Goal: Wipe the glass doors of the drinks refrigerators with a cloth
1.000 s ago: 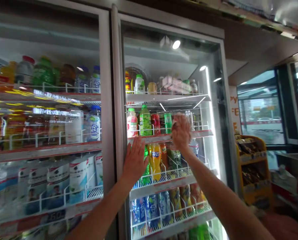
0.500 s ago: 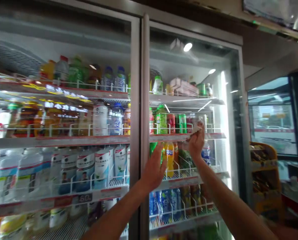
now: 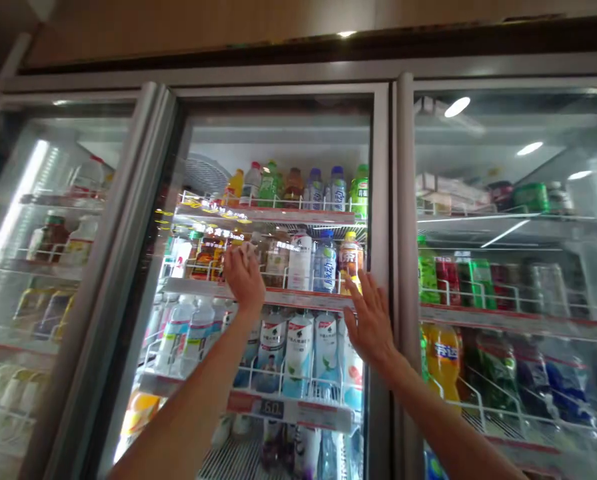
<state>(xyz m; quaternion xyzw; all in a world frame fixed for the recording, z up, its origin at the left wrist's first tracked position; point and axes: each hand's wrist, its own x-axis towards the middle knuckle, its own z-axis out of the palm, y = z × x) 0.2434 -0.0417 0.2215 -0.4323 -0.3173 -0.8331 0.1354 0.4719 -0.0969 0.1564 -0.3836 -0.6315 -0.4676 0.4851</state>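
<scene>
Both arms reach up in front of a glass-door drinks fridge. My left hand [image 3: 245, 277] is raised at the middle glass door [image 3: 278, 127], its fingers closed over a small pale crumpled cloth [image 3: 249, 250]. The cloth is partly hidden by the fingers. To the right, my right hand [image 3: 372, 321] is open with fingers spread, its palm toward the same door near the door's right frame [image 3: 381, 220]. It holds nothing. Behind the glass stand rows of bottles, among them a blue-capped bottle [image 3: 325, 263] and a white bottle [image 3: 299, 263].
A vertical door handle bar [image 3: 406, 200] runs between the middle and right doors. Another metal door frame [image 3: 128, 233] stands at the left. The right glass door [image 3: 518, 173] shows cans and bottles, including an orange drink bottle [image 3: 443, 360]. Lights reflect in the glass.
My view has swung left, from the right door to the middle one. The cloth, earlier in my right hand, is now in my left. My right hand is open by the frame.
</scene>
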